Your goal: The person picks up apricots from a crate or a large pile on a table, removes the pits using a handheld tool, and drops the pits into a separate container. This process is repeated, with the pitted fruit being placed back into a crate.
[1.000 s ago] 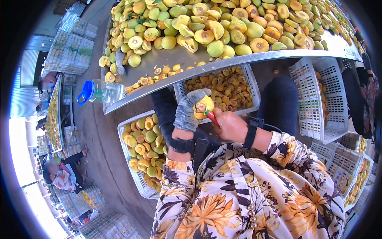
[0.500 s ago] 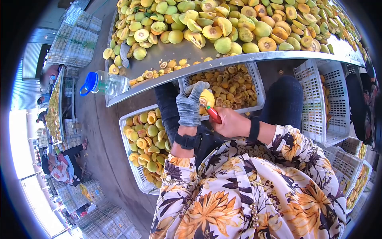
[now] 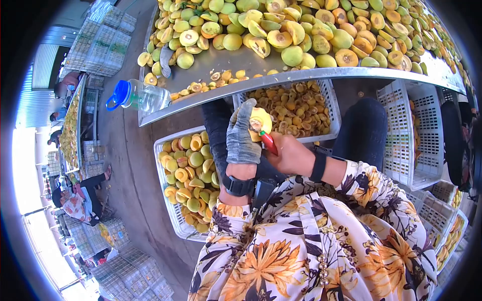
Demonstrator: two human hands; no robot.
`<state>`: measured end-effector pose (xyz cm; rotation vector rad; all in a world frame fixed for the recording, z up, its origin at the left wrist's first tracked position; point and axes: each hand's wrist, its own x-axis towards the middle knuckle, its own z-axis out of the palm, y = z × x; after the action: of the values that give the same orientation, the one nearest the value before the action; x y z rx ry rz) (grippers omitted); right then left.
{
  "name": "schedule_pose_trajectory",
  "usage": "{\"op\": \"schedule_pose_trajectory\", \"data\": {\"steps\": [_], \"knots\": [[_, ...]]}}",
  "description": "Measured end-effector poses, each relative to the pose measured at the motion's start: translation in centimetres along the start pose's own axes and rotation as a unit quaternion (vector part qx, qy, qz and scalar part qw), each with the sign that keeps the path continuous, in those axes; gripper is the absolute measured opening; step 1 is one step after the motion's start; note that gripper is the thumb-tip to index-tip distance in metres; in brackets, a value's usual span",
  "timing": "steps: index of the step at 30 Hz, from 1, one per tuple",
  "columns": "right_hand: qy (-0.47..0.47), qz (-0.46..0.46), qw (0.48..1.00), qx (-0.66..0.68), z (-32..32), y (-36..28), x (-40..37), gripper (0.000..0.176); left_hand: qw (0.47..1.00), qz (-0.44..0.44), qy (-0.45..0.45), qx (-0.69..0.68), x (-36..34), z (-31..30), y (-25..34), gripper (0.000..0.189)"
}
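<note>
My left hand (image 3: 243, 138), in a grey knitted glove, holds a halved yellow fruit (image 3: 260, 120) with its cut face turned to the right and up. My bare right hand (image 3: 291, 154) is wrapped round a red-handled tool (image 3: 268, 142); its green-tipped end meets the middle of the cut face, and the working end is too small to make out. Both hands are above my lap, just below the edge of a metal table (image 3: 201, 99). Beneath the table a white crate (image 3: 335, 113) holds small fruit pieces. Another crate (image 3: 163, 198) of fruit halves stands to the left.
Many cut fruits (image 3: 281, 37) lie heaped on the table. A water bottle (image 3: 148, 96) with a blue lid lies at its left corner, near a grey glove (image 3: 165, 62). White crates (image 3: 399, 135) stand on the right. Other people are at the far left.
The fruit half is now turned so that more of its cut face shows. My gloved hand has rotated with it, and the tool's tip remains at its centre. The whole view has shifted slightly.
</note>
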<state>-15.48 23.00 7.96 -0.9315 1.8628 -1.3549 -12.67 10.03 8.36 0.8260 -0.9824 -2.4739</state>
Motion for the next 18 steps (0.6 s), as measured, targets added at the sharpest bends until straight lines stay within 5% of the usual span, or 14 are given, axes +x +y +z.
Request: {"op": "schedule_pose_trajectory", "data": {"steps": [2, 5, 7, 9, 11, 13, 15, 16, 17, 18], "knots": [[0.043, -0.019, 0.996, -0.079, 0.3, 0.1, 0.1, 0.011, 0.999, -0.027, -0.002, -0.032, 0.5, 0.0, -0.1, 0.022], [0.033, -0.07, 0.996, 0.043, 0.0, -1.0, 0.0, 0.009, 0.999, 0.023, -0.015, 0.031, 0.9, -0.9, -0.5, 0.023], [-0.144, 0.205, 0.937, 0.242, -1.3, -2.7, 0.1, 0.007, 0.995, 0.026, -0.041, 0.091, 0.9, -0.9, 0.0, 0.024], [-0.152, 0.218, 0.922, 0.281, -0.7, -2.5, -0.1, 0.007, 0.997, -0.009, -0.063, 0.049, 0.6, -0.9, 0.8, 0.026], [-0.161, 0.229, 0.905, 0.319, -0.5, -2.4, 0.0, 0.008, 0.972, -0.169, -0.161, 0.017, 0.4, -1.0, 1.9, 0.028], [-0.187, 0.26, 0.874, 0.364, -0.8, -2.5, 0.2, 0.013, 0.975, -0.162, -0.149, 0.02, 0.4, -1.2, 1.7, 0.03], [-0.21, 0.282, 0.851, 0.39, -1.8, -2.3, 0.6, 0.016, 0.989, -0.08, -0.093, 0.087, 1.0, -1.3, 1.3, 0.028], [-0.245, 0.291, 0.792, 0.478, -2.2, -1.7, 0.8, 0.017, 0.984, 0.046, -0.055, 0.16, 1.4, -1.1, 0.6, 0.027], [-0.278, 0.297, 0.722, 0.56, -2.3, -1.3, 0.8, 0.017, 0.985, 0.046, -0.054, 0.16, 1.6, -1.1, 0.0, 0.027], [-0.268, 0.298, 0.709, 0.58, -2.3, -1.2, 0.8, 0.018, 0.97, 0.129, -0.025, 0.204, 2.0, -1.0, -0.4, 0.027]]}}
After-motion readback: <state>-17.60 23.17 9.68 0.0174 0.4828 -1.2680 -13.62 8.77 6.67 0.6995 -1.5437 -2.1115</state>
